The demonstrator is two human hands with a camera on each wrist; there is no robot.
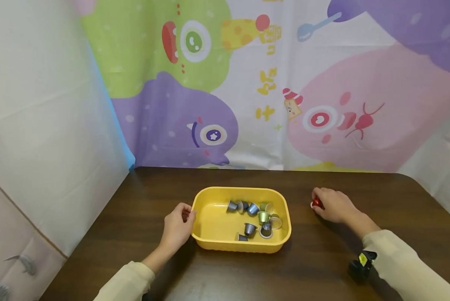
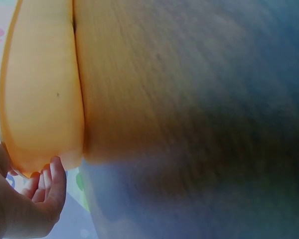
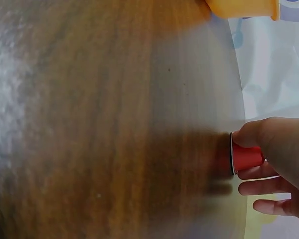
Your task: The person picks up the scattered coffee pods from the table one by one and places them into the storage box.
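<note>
Between the two hands, a yellow plastic tub point(image 1: 217, 242) stands on the dark wooden table. Several coffee capsules lie in its right half, among them a blue capsule point(image 1: 253, 209), a green capsule point(image 1: 263, 217) and grey ones; some are tipped over. At the tub's left end my left hand point(image 1: 177, 225) holds the rim, its curled fingers point(image 2: 55, 181) against the outside wall. Off to the tub's right, my right hand point(image 1: 335, 205) pinches a red coffee capsule point(image 3: 246, 158) between thumb and fingers, its flat lid side turned toward the table. In the head view the hand covers most of that capsule.
The brown table point(image 1: 247, 276) runs back to a cloth point(image 1: 259, 142) printed with cartoon monsters. A white sheet point(image 1: 59, 117) hangs along the left side. A black device with a yellow-green patch point(image 1: 362, 259) sits at the right wrist.
</note>
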